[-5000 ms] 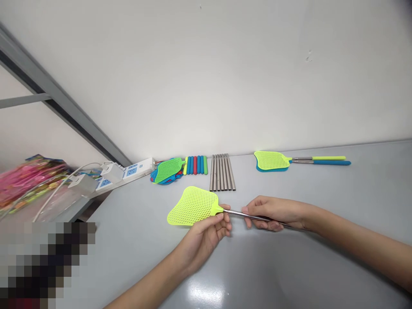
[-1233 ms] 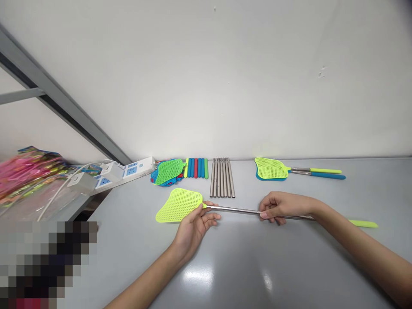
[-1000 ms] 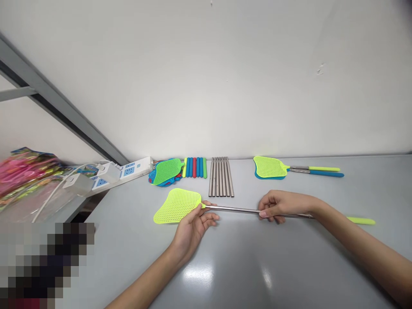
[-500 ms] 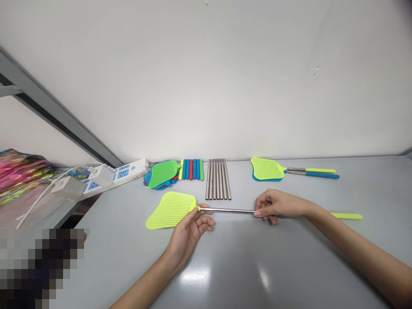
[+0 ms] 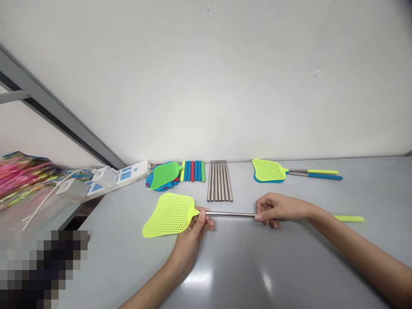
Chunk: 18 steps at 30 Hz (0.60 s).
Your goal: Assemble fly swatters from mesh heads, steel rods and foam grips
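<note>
Left hand [image 5: 192,235] is pinching a slim silver metal rod [image 5: 230,214] beside its perforated yellow-green plastic head [image 5: 170,214]; right hand [image 5: 277,207] is gripping it farther right. Rod is running crosswise above the smooth grey bench [image 5: 238,257].

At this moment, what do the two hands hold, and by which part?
A yellow fly swatter: the left hand pinches its metal rod just beside the mesh head; the right hand grips the rod farther along.
</note>
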Motion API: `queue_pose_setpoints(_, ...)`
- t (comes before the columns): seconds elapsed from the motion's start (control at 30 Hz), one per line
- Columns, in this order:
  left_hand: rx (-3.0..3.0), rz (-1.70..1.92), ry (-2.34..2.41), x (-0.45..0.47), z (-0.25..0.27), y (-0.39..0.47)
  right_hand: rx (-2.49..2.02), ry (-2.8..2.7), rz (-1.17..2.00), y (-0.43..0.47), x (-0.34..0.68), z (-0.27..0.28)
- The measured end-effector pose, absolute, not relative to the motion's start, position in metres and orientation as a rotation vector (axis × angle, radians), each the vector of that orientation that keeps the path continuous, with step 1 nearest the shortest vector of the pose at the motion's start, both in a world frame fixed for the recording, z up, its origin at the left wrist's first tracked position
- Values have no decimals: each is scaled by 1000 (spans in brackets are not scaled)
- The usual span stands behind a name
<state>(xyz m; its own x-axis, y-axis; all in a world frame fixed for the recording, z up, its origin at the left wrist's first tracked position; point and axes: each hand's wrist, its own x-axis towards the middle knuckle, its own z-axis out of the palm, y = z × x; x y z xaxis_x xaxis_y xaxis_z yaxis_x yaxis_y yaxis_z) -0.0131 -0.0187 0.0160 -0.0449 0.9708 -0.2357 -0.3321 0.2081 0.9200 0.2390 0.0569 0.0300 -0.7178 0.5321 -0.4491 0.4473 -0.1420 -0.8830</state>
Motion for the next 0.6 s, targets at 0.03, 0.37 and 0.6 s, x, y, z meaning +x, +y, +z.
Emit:
queue_pose_setpoints(0.03, 766, 1239, 1125, -13, 16, -19, -1146, -2011, 2026, 57, 239, 30)
queue_pose_setpoints(0.37, 721, 1262, 1133, -12, 13, -17, -1156, -1993, 2039, 58, 240, 28)
queue_pose_setpoints(0.6, 638, 1254, 1071, -13, 18, -17, -1185, -2028, 2000, 58, 239, 28)
